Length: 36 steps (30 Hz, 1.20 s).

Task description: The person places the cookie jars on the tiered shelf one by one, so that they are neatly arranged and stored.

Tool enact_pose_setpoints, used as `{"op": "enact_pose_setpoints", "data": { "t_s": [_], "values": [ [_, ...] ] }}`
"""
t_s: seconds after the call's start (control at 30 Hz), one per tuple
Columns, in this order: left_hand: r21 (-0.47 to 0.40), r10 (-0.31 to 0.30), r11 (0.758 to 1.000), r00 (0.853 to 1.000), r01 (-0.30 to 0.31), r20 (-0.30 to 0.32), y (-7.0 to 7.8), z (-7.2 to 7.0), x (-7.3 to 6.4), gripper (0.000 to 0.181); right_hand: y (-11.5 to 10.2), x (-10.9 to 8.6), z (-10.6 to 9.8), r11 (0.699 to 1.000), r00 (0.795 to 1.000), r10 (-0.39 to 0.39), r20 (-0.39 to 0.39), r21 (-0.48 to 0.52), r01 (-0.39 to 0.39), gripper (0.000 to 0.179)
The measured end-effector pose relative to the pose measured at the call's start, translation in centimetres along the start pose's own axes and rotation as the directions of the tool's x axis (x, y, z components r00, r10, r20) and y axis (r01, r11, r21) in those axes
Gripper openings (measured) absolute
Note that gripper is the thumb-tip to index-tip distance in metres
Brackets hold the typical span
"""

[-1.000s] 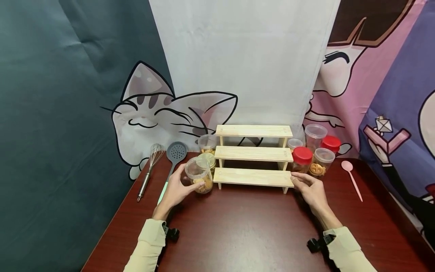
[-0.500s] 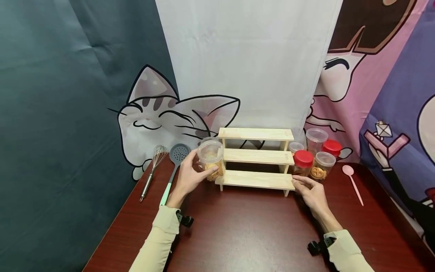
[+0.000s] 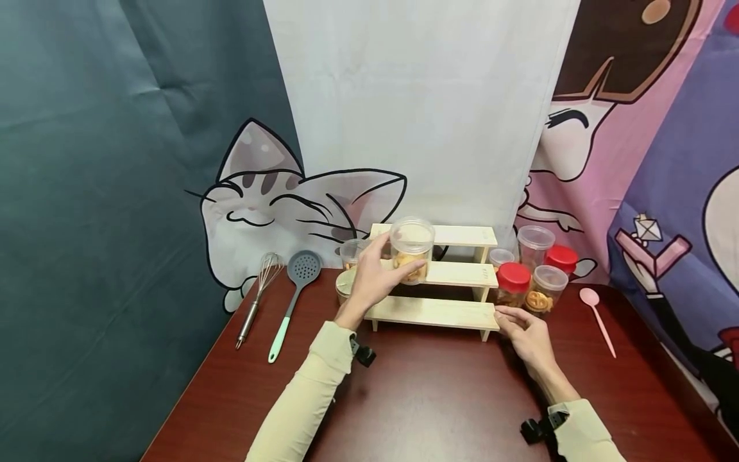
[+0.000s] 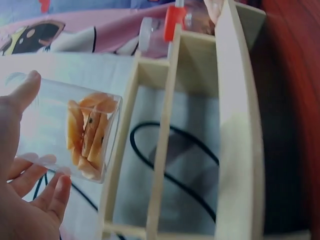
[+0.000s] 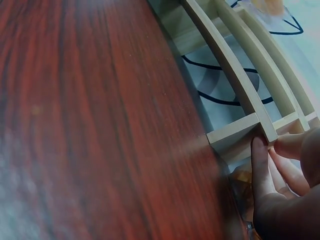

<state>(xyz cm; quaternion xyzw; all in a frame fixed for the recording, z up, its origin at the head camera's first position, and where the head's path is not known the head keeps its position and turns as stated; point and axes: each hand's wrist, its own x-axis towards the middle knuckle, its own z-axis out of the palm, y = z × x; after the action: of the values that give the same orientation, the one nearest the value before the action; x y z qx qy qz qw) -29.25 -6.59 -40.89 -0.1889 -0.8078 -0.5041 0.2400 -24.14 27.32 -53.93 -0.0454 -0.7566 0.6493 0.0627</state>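
In the head view my left hand [image 3: 374,277] grips a clear plastic jar [image 3: 412,249] of golden snack pieces. The jar is raised in front of the upper tiers of a three-step wooden rack [image 3: 433,312]. In the left wrist view, thumb and fingers lie around the jar's side [image 4: 90,132], its base close to a shelf edge. My right hand [image 3: 526,335] pinches the front right corner of the rack's lowest board, also seen in the right wrist view, where the thumb [image 5: 261,165] lies against the board's end.
Red-lidded jars [image 3: 512,277] and clear-lidded jars [image 3: 545,289] crowd the rack's right side. More jars [image 3: 352,251] stand at its left, partly behind my hand. A whisk [image 3: 258,298] and slotted turner [image 3: 291,301] lie left; a pink spoon [image 3: 597,317] lies right.
My left hand has lifted the jar from beside the rack's left end, up and rightward to the upper tiers. The right hand keeps its hold on the rack's corner.
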Motion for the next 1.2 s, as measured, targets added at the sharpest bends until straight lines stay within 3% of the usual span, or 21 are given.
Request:
{"op": "enact_pose_setpoints", "data": {
  "t_s": [0.27,0.57,0.8,1.1,1.2],
  "values": [
    [-0.077,0.006,0.997,0.999,-0.002,0.053,2.0,4.9,2.6,0.076,0.1,-0.2,0.0,1.0,1.0,-0.002,-0.001,0.009,0.002,0.047],
    [-0.005,-0.055,0.998,0.998,0.055,0.036,3.0,9.6,4.2,0.079,0.3,-0.5,0.0,1.0,1.0,0.005,0.004,0.029,-0.005,0.045],
    [0.043,-0.061,0.997,0.997,0.06,0.037,3.3,12.0,5.9,0.086,0.3,-0.5,0.1,1.0,1.0,0.006,-0.006,0.014,-0.006,0.044],
    [0.024,-0.096,0.995,0.994,0.094,0.061,3.4,13.9,8.0,0.089,0.2,-0.2,0.2,1.0,1.0,-0.01,-0.001,0.007,0.01,0.042],
    [0.092,-0.108,0.991,0.989,0.099,0.098,2.6,14.3,7.9,0.093,0.1,-0.2,0.3,1.0,1.0,-0.01,-0.006,0.002,0.01,0.041]
  ]
}}
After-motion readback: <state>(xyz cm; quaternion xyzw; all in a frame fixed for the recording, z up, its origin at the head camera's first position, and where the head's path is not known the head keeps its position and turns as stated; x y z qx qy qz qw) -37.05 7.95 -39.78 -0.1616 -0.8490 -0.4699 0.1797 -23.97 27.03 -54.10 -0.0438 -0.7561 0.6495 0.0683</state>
